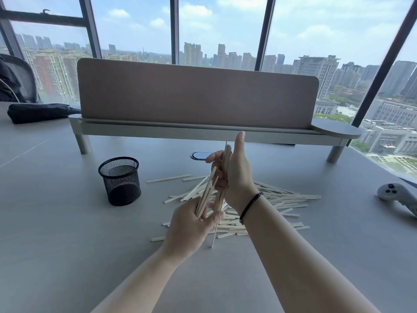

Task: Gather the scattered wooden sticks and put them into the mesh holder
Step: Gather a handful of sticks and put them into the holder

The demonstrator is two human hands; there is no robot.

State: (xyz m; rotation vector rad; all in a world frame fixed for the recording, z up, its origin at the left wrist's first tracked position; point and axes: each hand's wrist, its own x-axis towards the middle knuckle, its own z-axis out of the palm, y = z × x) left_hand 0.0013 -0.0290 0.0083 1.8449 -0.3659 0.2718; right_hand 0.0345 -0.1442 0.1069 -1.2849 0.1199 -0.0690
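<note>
Above the grey, matte table (67, 222) my two hands meet over a loose heap of wooden sticks (282, 199): flat, pale, thin slats with rounded ends, lying crisscross on the smooth surface, a few strays fanned out to the left. My right hand (237, 177) stands upright, thumb pointing up, fingers curled round a small bundle of sticks (226, 159) held nearly vertical; a thin dark band circles that wrist. My left hand (191, 224), lower and nearer to me, pinches a second, slanted sheaf of sticks (206, 195) between thumb and curled fingers, its upper ends reaching toward the right hand's bundle. One slender stick hangs down below the hands.

To the left of the heap, apart from it, stands the mesh holder (120, 179), a round black cup of fine wire mesh with a solid rim; through the mesh I can make out no sticks inside.

Behind stands a long pinkish felt-like divider (196, 96) on a pale metal rail with round legs. A grey controller (399, 197) lies at the right edge, and a dark folded fabric bundle (40, 111) at far left.
</note>
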